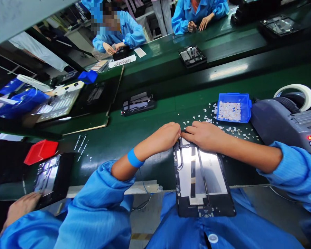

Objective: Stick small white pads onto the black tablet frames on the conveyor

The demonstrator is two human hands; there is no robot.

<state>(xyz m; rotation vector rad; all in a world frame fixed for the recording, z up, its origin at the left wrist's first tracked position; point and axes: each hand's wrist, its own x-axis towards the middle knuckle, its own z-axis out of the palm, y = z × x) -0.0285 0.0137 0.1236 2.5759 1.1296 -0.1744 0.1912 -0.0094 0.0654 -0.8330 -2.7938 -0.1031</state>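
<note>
An opened tablet (212,173) lies in front of me, its far end on the green bench and its near end jutting over the edge. Bright metal plates, dark strips and small circuit boards show inside it. My left hand (169,136), with a blue band on the wrist, is closed at the tablet's far left corner. Opposite it, my right hand (203,135) rests over the far end with fingers bent and pressed together. The fingertips of both hands nearly meet there. Whatever they pinch is too small or hidden to make out.
Small white pieces (233,130) are scattered near a blue bin (234,108) of similar pieces. A grey tape dispenser (287,117) stands right. Another tablet (138,102) lies ahead. At left are a red bin (41,151) and a neighbour's hand (23,207) on a tablet. Co-workers sit opposite.
</note>
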